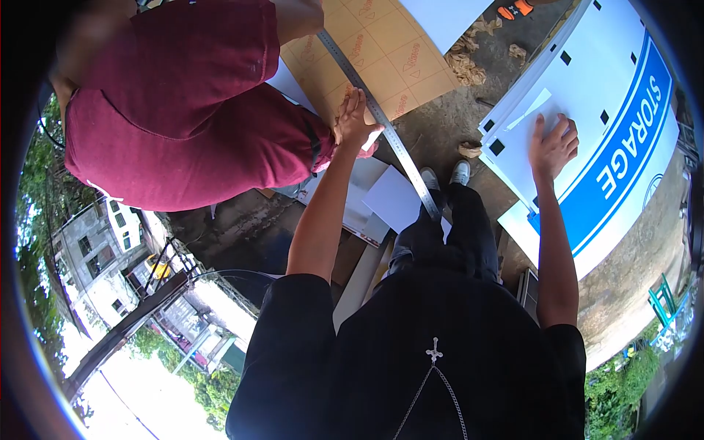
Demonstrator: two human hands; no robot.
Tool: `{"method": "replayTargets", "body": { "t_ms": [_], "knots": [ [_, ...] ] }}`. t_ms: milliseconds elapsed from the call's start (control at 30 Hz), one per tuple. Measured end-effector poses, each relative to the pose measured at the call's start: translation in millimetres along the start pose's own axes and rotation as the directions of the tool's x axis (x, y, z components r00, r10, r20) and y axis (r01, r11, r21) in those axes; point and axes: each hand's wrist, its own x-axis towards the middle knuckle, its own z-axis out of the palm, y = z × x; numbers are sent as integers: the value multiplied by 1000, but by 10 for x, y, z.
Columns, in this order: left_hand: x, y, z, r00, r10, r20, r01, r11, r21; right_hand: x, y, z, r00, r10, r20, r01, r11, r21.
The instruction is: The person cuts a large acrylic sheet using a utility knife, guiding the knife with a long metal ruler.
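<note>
Outdoors, concrete floor point(440, 121) under sheets

Stained concrete floor point(469, 110), daylight, trees point(623, 381), white building point(95, 257)

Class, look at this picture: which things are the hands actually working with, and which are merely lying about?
In use:
- left hand pressing the metal ruler onto the brown sheet
- right hand flat on the STORAGE sign

Lying about:
- crumpled paper scraps
- white offcuts by the feet
- orange object
</note>
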Motion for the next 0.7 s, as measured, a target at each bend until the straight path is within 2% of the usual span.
{"method": "replayTargets", "body": {
  "t_ms": [700],
  "knots": [
    [-13,40,-86,1000,7,28,-9,999,52,1,-46,-54,1000,7,-3,-7,1000,24]
  ]
}}
